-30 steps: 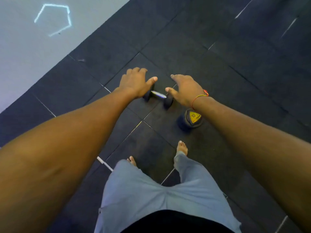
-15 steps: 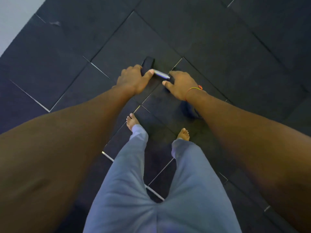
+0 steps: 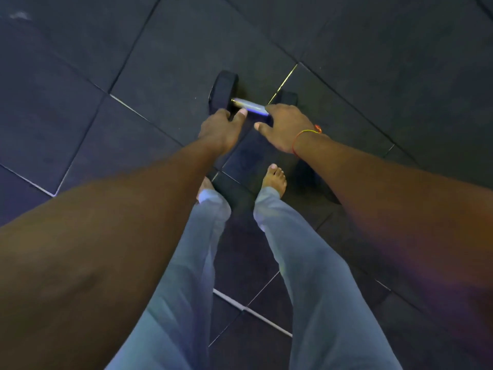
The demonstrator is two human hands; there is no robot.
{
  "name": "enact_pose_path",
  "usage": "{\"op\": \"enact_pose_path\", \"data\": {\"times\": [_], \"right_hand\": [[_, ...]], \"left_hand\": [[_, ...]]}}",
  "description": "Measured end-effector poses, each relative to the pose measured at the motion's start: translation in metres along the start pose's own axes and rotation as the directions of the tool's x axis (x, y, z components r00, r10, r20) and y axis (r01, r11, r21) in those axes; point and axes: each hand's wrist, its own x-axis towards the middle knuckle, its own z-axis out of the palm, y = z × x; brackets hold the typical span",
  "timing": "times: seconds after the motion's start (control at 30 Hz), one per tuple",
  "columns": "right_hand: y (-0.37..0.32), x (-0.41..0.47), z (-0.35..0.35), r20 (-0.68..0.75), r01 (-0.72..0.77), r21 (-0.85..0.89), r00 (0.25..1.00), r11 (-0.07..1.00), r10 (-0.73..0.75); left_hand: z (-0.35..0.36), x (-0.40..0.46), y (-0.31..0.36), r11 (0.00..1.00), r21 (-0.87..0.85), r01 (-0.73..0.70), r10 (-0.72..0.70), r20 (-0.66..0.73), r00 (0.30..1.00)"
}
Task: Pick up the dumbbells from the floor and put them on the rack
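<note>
The dumbbell lay on the black floor mat, long axis running left to right before my feet. My left hand and right hand rested open at its chrome handle, neither yet closed around it.

Black dumbbell with silver handle, dark grey floor tiles, grey-blue trousers
</note>
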Motion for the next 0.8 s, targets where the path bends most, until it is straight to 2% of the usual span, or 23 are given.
{"op": "enact_pose_path", "data": {"times": [0.13,0.2,0.3,0.4,0.47,0.57,0.63,0.7,0.8], "right_hand": [[0.018,0.066,0.039,0.027,-0.02,0.011,0.999,1.0,0.019],[0.026,0.104,0.061,0.045,-0.028,0.018,0.999,0.999,0.027],[0.037,0.155,0.09,0.063,-0.031,0.006,0.998,0.999,0.031],[0.046,0.193,0.112,0.111,-0.051,-0.056,0.992,0.997,0.057],[0.045,0.212,0.121,0.14,-0.056,-0.097,0.988,0.994,0.069],[0.045,0.231,0.132,0.165,-0.08,-0.121,0.981,0.989,0.1],[0.048,0.237,0.136,0.129,-0.101,-0.223,0.983,0.97,0.132],[0.051,0.239,0.135,0.074,-0.109,-0.34,0.987,0.934,0.142],[0.05,0.239,0.133,0.09,-0.107,-0.351,0.985,0.93,0.147]], "left_hand": [[0.04,0.068,-0.006,0.971,-0.192,0.145,-0.137,0.053,0.989],[0.059,0.105,-0.01,0.91,-0.329,0.252,-0.239,0.081,0.968],[0.086,0.153,-0.016,0.728,-0.574,0.375,-0.331,0.183,0.925],[0.108,0.192,-0.021,0.524,-0.721,0.454,-0.348,0.305,0.886],[0.119,0.211,-0.02,0.395,-0.791,0.468,-0.307,0.366,0.878],[0.127,0.232,-0.011,0.226,-0.876,0.426,-0.226,0.378,0.898],[0.128,0.241,-0.004,0.089,-0.903,0.421,-0.22,0.395,0.892],[0.128,0.245,0.001,0.049,-0.898,0.438,-0.25,0.413,0.876],[0.124,0.241,0.003,0.092,-0.892,0.443,-0.311,0.397,0.864]]}}
